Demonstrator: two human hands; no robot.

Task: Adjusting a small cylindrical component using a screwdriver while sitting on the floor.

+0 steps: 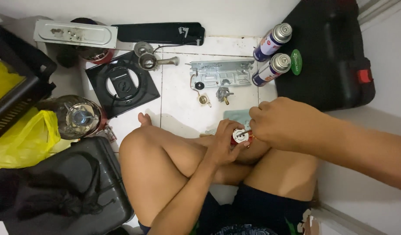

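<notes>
Head view looks down on a person sitting cross-legged on a white tiled floor (178,109), bare knees filling the lower middle. Largest at the edges are a black hard plastic carry case (326,56) at upper right and a second dark moulded case (69,187) at lower left, cut off by the frame. A crumpled yellow plastic bag (21,135) lies at the left under a black slatted crate (13,87). Further in sit a square black enamelled stove top plate with a round opening (122,85), a long grey sheet-metal bracket with stamped holes (220,74), a pale metal tray (76,34), two cylindrical gas canisters with silver tops (272,54) lying side by side, and a round brass-and-steel burner head (150,61).

Smallest is the thing in hand: a small round silver metal valve part with a red body (241,136), held just above the lap, between the knees. The left hand (224,146) is curled closed around it from below, hiding most of the red body. The right hand (281,122) is bunched closed over its right edge, fingertips pinching at it; whether a tool is held there cannot be made out.
</notes>
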